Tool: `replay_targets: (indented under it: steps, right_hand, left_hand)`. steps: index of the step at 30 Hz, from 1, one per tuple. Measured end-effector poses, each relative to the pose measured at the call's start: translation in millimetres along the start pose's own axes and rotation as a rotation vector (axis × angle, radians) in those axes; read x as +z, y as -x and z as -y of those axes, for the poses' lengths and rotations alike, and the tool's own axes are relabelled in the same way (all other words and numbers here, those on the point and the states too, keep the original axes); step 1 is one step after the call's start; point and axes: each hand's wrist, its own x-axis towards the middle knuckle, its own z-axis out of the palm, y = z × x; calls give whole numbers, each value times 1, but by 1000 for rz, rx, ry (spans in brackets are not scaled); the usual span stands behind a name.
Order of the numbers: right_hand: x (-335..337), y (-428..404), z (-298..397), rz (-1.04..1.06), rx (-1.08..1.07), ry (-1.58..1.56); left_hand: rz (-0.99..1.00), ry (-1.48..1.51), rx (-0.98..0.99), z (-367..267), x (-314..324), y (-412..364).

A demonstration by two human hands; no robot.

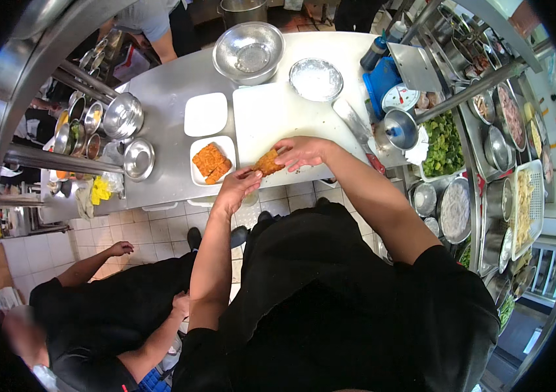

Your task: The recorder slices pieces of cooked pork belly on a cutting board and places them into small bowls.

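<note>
A golden-brown breaded fried piece point(267, 163) is between my two hands, above the near edge of a white cutting board point(260, 110). My left hand point(238, 187) pinches its lower left end between thumb and fingers. At its right end, the fingers of my right hand point(303, 152) curl over the crust. Just left of the board, a square white dish point(212, 181) holds more fried pieces in the same orange-brown coating. Behind that dish sits a second square white dish point(206, 114). A broad-bladed cleaver point(351, 120) with a red handle lies to the right of my right hand.
Metal bowls, including a large perforated one point(248, 51) and a shallow one point(316, 79), stand at the back. A blue dial scale point(383, 83) and a leafy-greens tub point(439, 144) are on the right. A co-worker in black point(111, 313) stands close on my left. Steel shelf rails point(67, 158) cross the left side.
</note>
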Motion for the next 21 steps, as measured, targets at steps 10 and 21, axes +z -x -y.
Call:
replay_targets:
  steps: [10, 21]
  right_hand:
    - [18, 21, -31, 26, -326, -78]
    - [34, -4, 19, -42, -386, -31]
  left_hand:
    - [3, -195, 180, -13, 20, 28]
    - [-67, -244, 341, -48, -5, 26]
